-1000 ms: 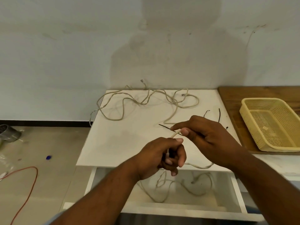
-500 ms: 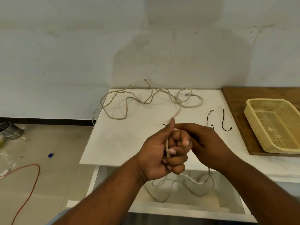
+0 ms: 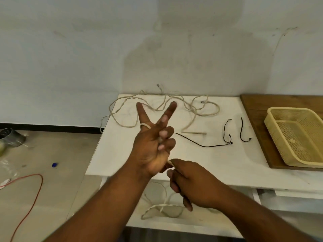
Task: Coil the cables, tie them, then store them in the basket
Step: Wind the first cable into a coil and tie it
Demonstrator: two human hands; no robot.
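Note:
A long beige cable [image 3: 192, 109] sprawls in loose loops across the back of the white table [image 3: 122, 154]; more of it hangs below the front edge. My left hand [image 3: 153, 144] is raised over the table, thumb and index finger spread in a V, with one turn of the cable around the thumb and the other fingers curled on it. My right hand [image 3: 190, 184] sits lower, at the table's front edge, pinching the cable just below the left palm. Several black ties [image 3: 227, 137] lie on the table to the right. The yellow basket [image 3: 272, 123] stands empty at the far right.
The basket rests on a wooden board [image 3: 257, 109] at the table's right. A wall stands directly behind the table. On the floor to the left lie a red wire [image 3: 35, 194], a metal can [image 3: 10, 137] and a small blue object [image 3: 54, 164].
My left hand has opened from a fist into a V of thumb and index finger and lifted. My right hand has dropped from beside it to below the palm, drawing the cable down.

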